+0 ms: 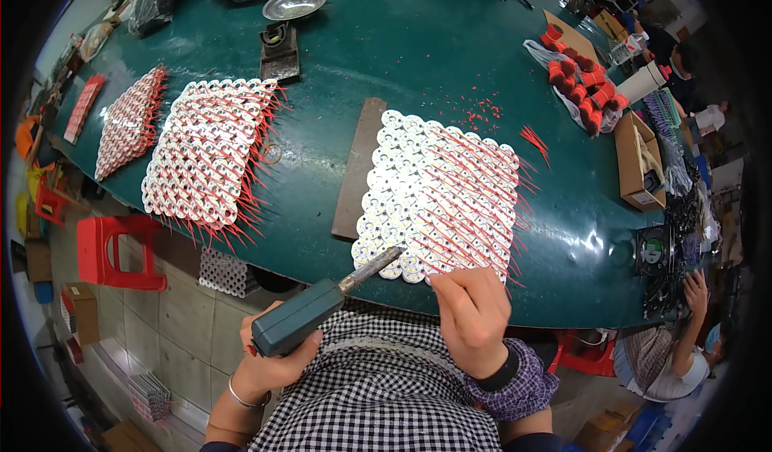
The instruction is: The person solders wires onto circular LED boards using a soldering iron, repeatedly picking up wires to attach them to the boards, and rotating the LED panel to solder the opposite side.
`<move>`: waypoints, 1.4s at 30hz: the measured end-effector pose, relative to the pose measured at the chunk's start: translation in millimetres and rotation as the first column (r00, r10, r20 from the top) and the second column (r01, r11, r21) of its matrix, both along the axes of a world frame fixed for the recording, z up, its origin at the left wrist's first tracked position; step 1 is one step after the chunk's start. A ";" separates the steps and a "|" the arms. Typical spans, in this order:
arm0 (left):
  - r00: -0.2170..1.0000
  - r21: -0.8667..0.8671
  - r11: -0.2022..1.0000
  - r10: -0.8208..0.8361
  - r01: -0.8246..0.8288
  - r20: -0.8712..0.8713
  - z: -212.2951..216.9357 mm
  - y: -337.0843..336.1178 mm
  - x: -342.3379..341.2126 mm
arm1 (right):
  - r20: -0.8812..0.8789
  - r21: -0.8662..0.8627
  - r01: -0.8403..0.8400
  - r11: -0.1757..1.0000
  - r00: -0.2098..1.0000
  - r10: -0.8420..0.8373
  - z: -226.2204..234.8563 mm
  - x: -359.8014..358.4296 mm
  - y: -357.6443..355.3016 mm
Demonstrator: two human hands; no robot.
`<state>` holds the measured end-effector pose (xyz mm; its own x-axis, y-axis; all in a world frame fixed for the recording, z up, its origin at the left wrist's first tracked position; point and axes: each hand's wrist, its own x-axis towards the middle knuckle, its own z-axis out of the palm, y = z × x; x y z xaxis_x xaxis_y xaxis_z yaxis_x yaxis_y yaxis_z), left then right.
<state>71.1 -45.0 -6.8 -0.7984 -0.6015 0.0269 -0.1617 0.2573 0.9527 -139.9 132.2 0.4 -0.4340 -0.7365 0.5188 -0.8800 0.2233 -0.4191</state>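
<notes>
My left hand [273, 363] is wrapped round the dark green body of a soldering gun [299, 317]. Its metal tip rests at or just above the lower edge of a panel of round white LED boards [392, 174]. Thin red wires [470, 195] stick out from the panel's right part, while its left columns are bare. My right hand [476, 315] is pinched at the panel's near edge, close to the iron's tip; what the fingertips hold is too small to make out. Under the panel's left side lies a flat brown board [359, 166].
More wired panels [205, 150] lie to the left on the green table [322, 58]. A soldering stand [279, 54] and a metal bowl [295, 3] stand behind. Loose red wires [535, 145], red wire bundles [583, 86] and a cardboard box [639, 162] are on the right.
</notes>
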 end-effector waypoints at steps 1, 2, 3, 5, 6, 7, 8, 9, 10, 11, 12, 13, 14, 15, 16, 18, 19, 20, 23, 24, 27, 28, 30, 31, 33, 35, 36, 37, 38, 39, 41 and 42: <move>1.000 0.005 1.000 -0.004 0.004 -0.002 0.7 0.2 -0.4 | -0.001 -0.001 0.001 1.000 1.000 -0.001 -6.2 -0.3 -1.6; 1.000 0.004 1.000 -0.004 0.004 -0.002 0.6 0.5 -0.7 | 0.017 -0.002 0.012 1.000 1.000 -0.012 -14.5 -0.9 -3.9; 1.000 0.002 1.000 -0.009 0.009 -0.006 -0.1 0.7 -0.5 | 0.034 -0.003 0.020 1.000 0.999 -0.020 -21.2 -1.4 -6.5; 1.000 0.000 1.000 -0.014 0.014 -0.011 0.2 0.8 -0.2 | 0.046 -0.002 0.020 1.000 0.999 -0.019 -27.6 -2.2 -8.7; 1.000 0.013 1.000 -0.021 0.021 0.008 1.4 1.1 -0.1 | 0.041 -0.001 0.020 1.000 0.999 -0.020 -30.3 -2.3 -9.0; 0.999 0.027 0.999 -0.030 0.029 0.027 1.9 1.1 0.1 | 0.036 0.001 0.021 1.000 0.999 -0.021 -31.9 -2.3 -9.2; 0.999 0.028 0.999 -0.029 0.028 0.027 1.7 1.1 0.3 | 0.036 0.001 0.020 1.000 0.999 -0.020 -32.9 -2.1 -9.5; 0.999 0.026 0.999 -0.035 0.034 0.031 1.6 0.9 0.2 | 0.035 0.002 0.024 1.000 0.999 -0.024 -33.4 -2.1 -9.9; 0.999 0.024 0.999 -0.041 0.040 0.036 1.6 0.8 0.0 | 0.034 0.003 0.028 1.000 0.999 -0.028 -33.5 -2.0 -10.1; 0.999 0.025 0.999 -0.041 0.040 0.036 1.8 0.8 -0.3 | 0.034 0.003 0.028 1.000 0.999 -0.028 -33.2 -2.1 -10.1; 0.998 0.020 0.999 -0.048 0.048 0.033 2.1 0.6 -0.6 | 0.029 0.005 0.027 1.000 0.999 -0.027 -33.0 -2.3 -10.5; 0.998 0.015 0.998 -0.055 0.055 0.030 2.2 0.5 -1.0 | 0.024 0.006 0.026 1.000 0.999 -0.026 -32.9 -2.4 -10.8; 0.998 0.015 0.998 -0.055 0.055 0.030 2.3 0.4 -1.6 | 0.024 0.006 0.026 1.000 0.999 -0.026 -33.4 -2.3 -10.9; 0.998 0.009 0.998 -0.055 0.055 0.018 2.3 0.4 -2.4 | 0.021 0.005 0.028 1.000 0.999 -0.028 -34.0 -2.3 -10.9; 0.998 0.004 0.998 -0.055 0.055 0.007 2.3 0.3 -3.1 | 0.019 0.004 0.031 1.000 0.999 -0.031 -34.4 -2.1 -10.9; 0.998 -0.026 0.998 -0.065 0.065 0.009 3.0 -0.3 -4.1 | 0.015 0.006 0.032 0.999 0.999 -0.032 -33.8 -2.0 -11.1; 0.997 -0.056 0.996 -0.074 0.074 0.011 3.2 -0.5 -4.3 | 0.012 0.007 0.032 0.999 0.999 -0.032 -33.6 -1.9 -11.2; 0.997 -0.056 0.996 -0.074 0.074 0.011 2.0 -0.6 -3.9 | 0.012 0.007 0.033 0.999 0.999 -0.033 -33.9 -1.9 -11.3; 0.997 -0.027 0.996 -0.081 0.081 0.008 -0.5 -1.1 0.4 | 0.004 0.005 0.033 0.999 0.999 -0.033 -34.7 -1.9 -11.7; 0.997 -0.001 0.998 -0.070 0.070 0.034 0.0 -1.1 2.4 | -0.001 0.008 0.035 0.999 0.999 -0.035 -35.1 -1.9 -11.5; 0.998 0.047 0.999 -0.028 0.026 0.047 -4.1 0.4 11.0 | -0.007 0.014 0.039 0.999 0.999 -0.039 -34.9 -1.4 -11.5; 0.999 0.070 0.997 0.004 -0.006 0.036 -6.3 0.6 13.5 | -0.009 0.017 0.040 0.999 0.999 -0.040 -34.6 -1.0 -11.6; 1.000 0.042 0.999 0.005 -0.005 0.012 -10.1 -0.8 16.2 | -0.008 0.021 0.041 0.999 0.999 -0.041 -35.2 -0.6 -11.3; 1.000 0.014 1.000 0.005 -0.005 -0.012 -11.0 -1.2 16.9 | -0.008 0.025 0.042 0.999 0.999 -0.042 -35.4 -0.6 -11.4; 1.000 0.043 0.999 0.012 -0.012 -0.021 -8.5 -0.8 13.8 | -0.004 0.027 0.042 0.999 0.999 -0.042 -34.6 -0.4 -11.9; 0.999 0.073 0.997 0.020 -0.018 -0.030 -6.1 -0.9 9.8 | 0.000 0.030 0.042 0.999 0.999 -0.042 -34.2 0.0 -12.5; 1.000 0.056 0.998 -0.010 0.011 -0.018 -5.3 -1.1 7.7 | 0.003 0.029 0.043 0.999 0.999 -0.043 -34.3 0.0 -12.4; 0.999 0.040 0.998 -0.040 0.040 -0.006 -4.8 -1.5 5.8 | 0.006 0.028 0.044 0.999 0.999 -0.045 -34.3 -0.1 -12.4; 0.999 0.041 0.998 -0.039 0.040 -0.006 -4.5 -2.0 4.1 | 0.006 0.029 0.044 0.999 0.999 -0.044 -34.6 -0.4 -12.5; 0.998 0.011 0.998 -0.064 0.064 -0.012 -4.1 -2.6 2.5 | 0.003 0.026 0.043 0.999 0.999 -0.043 -34.8 -0.6 -12.5; 0.996 -0.018 0.996 -0.090 0.090 -0.016 -3.3 -2.6 -0.2 | 0.001 0.024 0.044 0.999 0.999 -0.044 -34.9 -0.7 -12.3; 0.996 -0.018 0.996 -0.092 0.092 -0.010 -2.7 -2.5 -1.3 | -0.006 0.023 0.044 0.999 0.999 -0.044 -34.8 -0.5 -12.6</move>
